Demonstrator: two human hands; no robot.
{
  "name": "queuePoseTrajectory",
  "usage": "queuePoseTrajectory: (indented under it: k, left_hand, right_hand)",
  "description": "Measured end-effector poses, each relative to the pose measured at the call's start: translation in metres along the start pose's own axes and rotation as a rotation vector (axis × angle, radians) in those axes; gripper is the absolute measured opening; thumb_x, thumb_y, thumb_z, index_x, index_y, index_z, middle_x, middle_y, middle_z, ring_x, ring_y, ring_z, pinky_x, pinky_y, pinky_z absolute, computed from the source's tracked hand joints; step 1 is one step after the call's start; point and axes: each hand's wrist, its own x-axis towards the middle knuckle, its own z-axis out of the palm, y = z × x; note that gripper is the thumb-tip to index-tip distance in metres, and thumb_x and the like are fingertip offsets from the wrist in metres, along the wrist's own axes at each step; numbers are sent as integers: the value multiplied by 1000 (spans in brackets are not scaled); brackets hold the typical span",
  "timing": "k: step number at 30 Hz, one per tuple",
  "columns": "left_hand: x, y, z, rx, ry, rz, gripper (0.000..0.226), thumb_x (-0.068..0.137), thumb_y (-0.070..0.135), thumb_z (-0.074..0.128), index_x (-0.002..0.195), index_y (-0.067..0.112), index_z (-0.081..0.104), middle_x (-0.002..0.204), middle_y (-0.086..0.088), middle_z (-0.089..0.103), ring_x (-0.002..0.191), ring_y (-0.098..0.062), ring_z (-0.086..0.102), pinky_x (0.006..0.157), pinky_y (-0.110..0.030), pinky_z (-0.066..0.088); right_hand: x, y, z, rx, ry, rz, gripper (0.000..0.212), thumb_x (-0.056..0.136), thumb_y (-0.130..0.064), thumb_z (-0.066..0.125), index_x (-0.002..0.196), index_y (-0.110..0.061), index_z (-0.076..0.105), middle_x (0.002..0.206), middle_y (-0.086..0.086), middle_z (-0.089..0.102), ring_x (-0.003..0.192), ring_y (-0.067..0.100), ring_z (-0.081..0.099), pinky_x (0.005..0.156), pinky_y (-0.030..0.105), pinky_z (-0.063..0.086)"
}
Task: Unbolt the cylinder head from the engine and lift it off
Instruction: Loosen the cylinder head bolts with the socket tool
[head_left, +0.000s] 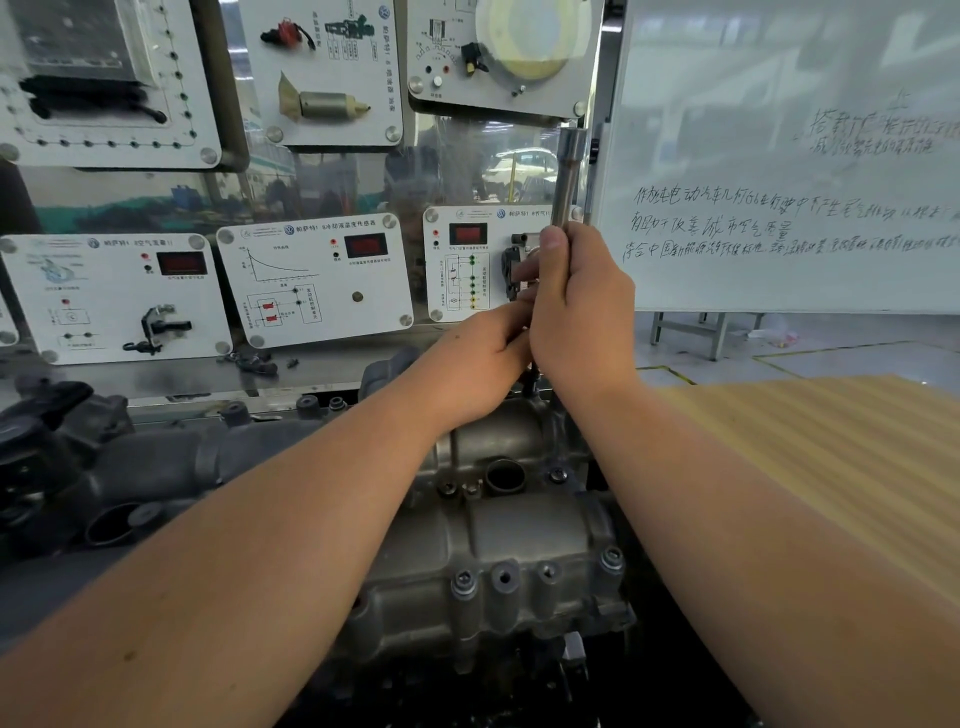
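Observation:
The grey cast cylinder head (524, 535) lies below my forearms, with several bolts (464, 582) along its near edge and a round opening (503, 475) on top. My right hand (576, 306) grips a long metal socket wrench (568, 176) that stands upright over the far end of the head. Its tip is hidden behind my hands. My left hand (478, 364) curls around the lower part of the same tool, just beneath my right hand.
A dark intake manifold (130, 467) lies at the left. Sensor display panels (311, 280) stand behind the engine. A whiteboard (779, 182) with handwriting is at the right, and a tan corrugated sheet (831, 467) covers the surface on the right.

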Motion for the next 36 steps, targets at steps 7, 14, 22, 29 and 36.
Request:
queuePoseTrajectory:
  k: [7, 14, 22, 29, 36]
  left_hand:
    - [0, 1, -1, 1, 20, 17, 15, 103, 25, 52, 115, 32, 56, 99, 13, 69, 90, 3, 63, 73, -14, 51]
    - [-2, 3, -1, -11, 0, 9, 20, 106, 26, 45, 106, 42, 57, 101, 1, 73, 94, -14, 68, 86, -37, 55]
    - [1, 1, -1, -37, 14, 30, 17, 103, 21, 50, 108, 36, 56, 98, 4, 71, 84, -8, 65, 71, -22, 51]
    - [-1, 2, -1, -18, 4, 14, 25, 105, 25, 47, 92, 45, 55, 93, 9, 71, 84, -3, 65, 68, -16, 49]
    - [1, 0, -1, 1, 18, 22, 15, 102, 23, 52, 112, 32, 58, 98, 4, 71, 87, -9, 67, 75, -24, 53]
  right_hand:
    - [0, 0, -2, 56, -12, -15, 14, 103, -36, 54, 112, -28, 46, 87, -8, 72, 80, 3, 66, 65, 10, 46]
    - [0, -1, -1, 8, -1, -34, 23, 108, -30, 41, 99, -19, 59, 87, -11, 68, 75, -3, 59, 67, 10, 44]
    - [-1, -2, -2, 61, -3, -14, 14, 105, -31, 53, 110, -18, 56, 91, -5, 72, 82, 9, 67, 68, 13, 47]
    - [1, 0, -1, 12, 1, -6, 22, 109, -31, 40, 100, -20, 58, 84, -10, 68, 76, 6, 63, 69, 19, 47]
    - [-1, -1, -3, 66, 2, -10, 11, 104, -34, 54, 106, -26, 47, 87, -8, 72, 81, 5, 67, 66, 8, 45]
